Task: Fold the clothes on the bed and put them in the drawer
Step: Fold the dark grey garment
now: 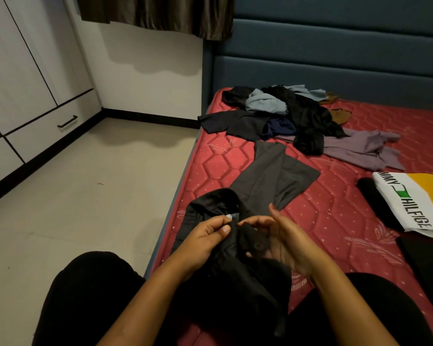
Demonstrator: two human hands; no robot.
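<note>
The left hand (205, 236) pinches a black garment (225, 283) by its tiny unreadable grey tag (231, 216), and the right hand (283, 236) grips it too, at the near edge of the bed (335, 216). The folded white-and-yellow shirt (410, 203) nearby reads "MMY HILFIGE".

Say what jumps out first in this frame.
The red mattress fills the right of the view, with a loose pile of clothes at its far end. At bottom centre, the left hand and right hand hold a black garment at the mattress's near edge. A white shirt with bold lettering lies folded at the right edge.
</note>
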